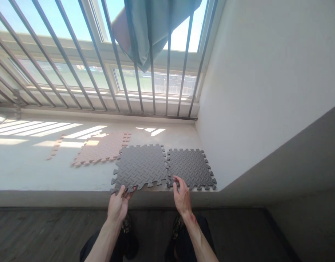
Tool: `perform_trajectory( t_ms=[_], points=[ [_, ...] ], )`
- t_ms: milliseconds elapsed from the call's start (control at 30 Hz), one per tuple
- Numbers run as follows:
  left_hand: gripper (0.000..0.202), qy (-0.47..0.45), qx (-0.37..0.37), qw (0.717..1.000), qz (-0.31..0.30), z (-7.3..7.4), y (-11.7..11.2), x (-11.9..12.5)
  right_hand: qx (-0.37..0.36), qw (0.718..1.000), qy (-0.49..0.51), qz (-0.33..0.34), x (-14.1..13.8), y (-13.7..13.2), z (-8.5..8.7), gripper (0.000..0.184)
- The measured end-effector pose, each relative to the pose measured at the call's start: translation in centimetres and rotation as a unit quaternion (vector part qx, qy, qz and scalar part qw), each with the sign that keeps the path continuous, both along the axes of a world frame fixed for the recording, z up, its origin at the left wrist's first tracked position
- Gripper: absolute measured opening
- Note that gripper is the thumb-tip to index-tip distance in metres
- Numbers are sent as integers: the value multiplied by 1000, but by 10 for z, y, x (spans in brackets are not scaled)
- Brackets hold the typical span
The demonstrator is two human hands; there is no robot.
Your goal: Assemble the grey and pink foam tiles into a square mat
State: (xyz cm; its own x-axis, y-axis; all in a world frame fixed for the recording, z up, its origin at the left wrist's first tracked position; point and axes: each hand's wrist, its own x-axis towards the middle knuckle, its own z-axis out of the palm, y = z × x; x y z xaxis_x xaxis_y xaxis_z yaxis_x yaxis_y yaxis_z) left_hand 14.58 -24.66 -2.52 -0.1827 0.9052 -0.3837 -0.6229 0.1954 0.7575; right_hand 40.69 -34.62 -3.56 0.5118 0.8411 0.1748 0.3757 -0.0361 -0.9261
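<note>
Two dark grey foam puzzle mats lie side by side on a pale window ledge [33,171]. My left hand [118,204] holds the near edge of the left mat [140,165], thumb on top and fingers under its front corner. My right hand [181,196] rests on the near left corner of the right mat [190,167], fingers bent and pinching its toothed edge. The two mats sit close together, their facing edges touching or nearly so along the seam.
A pink foam mat [102,149] and a loose pink edge strip [55,147] lie farther left on the ledge. Metal window bars [134,72] and a hanging grey-green cloth [148,29] stand behind. A white wall [265,91] closes the right side. Dark wooden floor lies below.
</note>
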Motion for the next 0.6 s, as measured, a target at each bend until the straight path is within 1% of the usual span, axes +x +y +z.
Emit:
perform_trajectory(
  t_ms=[33,67,133,167,200,233,267,300,367,400,433,467,533,600],
  points=[
    [33,-26,-10,1000,10,0,-11,5,4,997,70,-6,-15,-2,1,48],
    [29,-49,-24,998,15,-2,-24,12,4,989,148,2,-31,-3,1,57],
    [22,-83,-55,995,3,-7,-55,28,3,954,295,53,-65,0,2,71],
    [18,-92,-67,993,-10,-10,-71,35,9,936,344,73,-78,3,3,73],
    [16,-97,-75,992,-25,-14,-85,39,16,924,375,76,-88,6,4,73],
    [13,-101,-78,991,-44,-16,-97,39,21,917,392,70,-93,9,6,72],
    [11,-106,-80,989,-63,-18,-105,34,23,916,397,57,-92,13,9,70],
    [14,-110,-83,987,-78,-18,-110,25,22,917,395,48,-87,15,12,68],
    [37,-109,-86,987,-82,-13,-106,-4,15,923,379,64,-64,19,20,65],
    [49,-98,-85,989,-68,-8,-98,-21,11,926,367,85,-50,20,24,62],
    [57,-78,-73,993,-46,-3,-89,-37,5,931,351,104,-36,22,27,58],
    [59,-52,-64,996,-27,2,-79,-52,-1,936,330,120,-23,24,30,54],
    [52,15,-61,998,-19,11,-58,-70,-11,953,274,129,-4,31,33,47],
    [47,80,-72,993,-43,16,-42,-74,-9,969,225,101,4,38,29,45]
  ],
)
